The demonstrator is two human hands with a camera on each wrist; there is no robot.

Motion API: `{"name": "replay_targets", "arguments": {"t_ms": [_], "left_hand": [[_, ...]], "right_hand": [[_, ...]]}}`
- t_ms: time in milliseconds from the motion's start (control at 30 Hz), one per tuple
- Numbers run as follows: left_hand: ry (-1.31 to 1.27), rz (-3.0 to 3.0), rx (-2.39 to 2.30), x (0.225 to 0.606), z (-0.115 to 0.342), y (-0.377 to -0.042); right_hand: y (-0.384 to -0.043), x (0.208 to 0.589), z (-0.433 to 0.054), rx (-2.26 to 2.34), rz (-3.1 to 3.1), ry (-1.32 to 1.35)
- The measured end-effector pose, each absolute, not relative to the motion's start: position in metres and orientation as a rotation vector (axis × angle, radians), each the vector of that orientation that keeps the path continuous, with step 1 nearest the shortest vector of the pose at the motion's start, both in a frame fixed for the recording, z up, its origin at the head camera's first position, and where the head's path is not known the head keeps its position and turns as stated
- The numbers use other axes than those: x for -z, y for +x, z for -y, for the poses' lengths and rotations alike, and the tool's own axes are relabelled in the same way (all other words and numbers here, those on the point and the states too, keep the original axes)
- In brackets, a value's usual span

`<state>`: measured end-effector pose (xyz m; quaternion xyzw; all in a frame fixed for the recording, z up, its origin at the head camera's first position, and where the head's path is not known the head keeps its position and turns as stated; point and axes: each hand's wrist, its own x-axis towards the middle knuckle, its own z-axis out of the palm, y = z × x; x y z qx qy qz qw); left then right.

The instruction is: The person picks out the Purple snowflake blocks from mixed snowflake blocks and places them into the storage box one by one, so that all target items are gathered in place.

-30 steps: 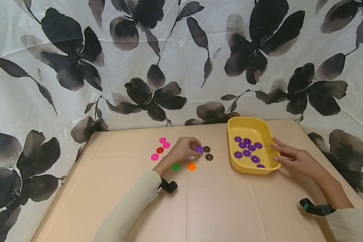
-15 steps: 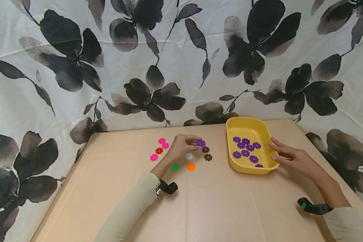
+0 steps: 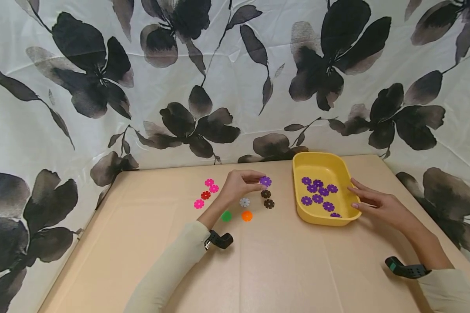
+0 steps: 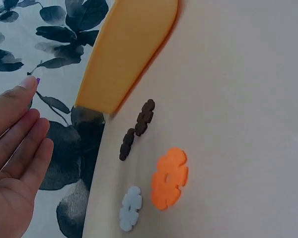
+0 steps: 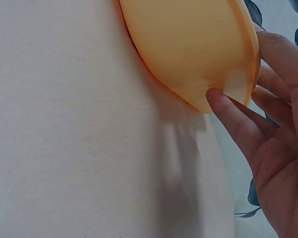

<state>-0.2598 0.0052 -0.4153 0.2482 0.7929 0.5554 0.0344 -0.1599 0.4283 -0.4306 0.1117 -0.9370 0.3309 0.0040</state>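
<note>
My left hand (image 3: 236, 188) pinches a purple flower-shaped disc (image 3: 265, 181) at its fingertips, just beyond two dark brown discs (image 3: 266, 194). In the left wrist view, only a sliver of purple shows past a fingertip of the left hand (image 4: 15, 144). My right hand (image 3: 385, 208) rests its fairly straight fingers against the right side of a yellow tray (image 3: 338, 164). Several purple discs (image 3: 317, 198) lie inside the tray. In the right wrist view, the fingers of the right hand (image 5: 273, 134) touch the outer wall and rim of the tray (image 5: 188, 44).
Pink discs (image 3: 199, 204) and a red disc (image 3: 205, 195) lie left of my left hand. Nearer me are a green disc (image 3: 226, 216), an orange disc (image 3: 247, 216) and a white disc (image 3: 244, 202). A flower-patterned cloth (image 3: 235, 74) hangs behind the table (image 3: 290, 265).
My left hand has moved a little right and away from me with the purple disc, uncovering the white disc. The right hand stays at the tray.
</note>
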Motion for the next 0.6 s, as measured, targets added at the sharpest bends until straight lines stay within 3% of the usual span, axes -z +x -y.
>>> {"name": "replay_targets", "arguments": {"t_ms": [600], "left_hand": [[0.774, -2.385, -1.766, 0.403, -0.027, -0.261]], "right_hand": [[-0.163, 0.432, -0.43, -1.027, 2.966, 0.319]]}}
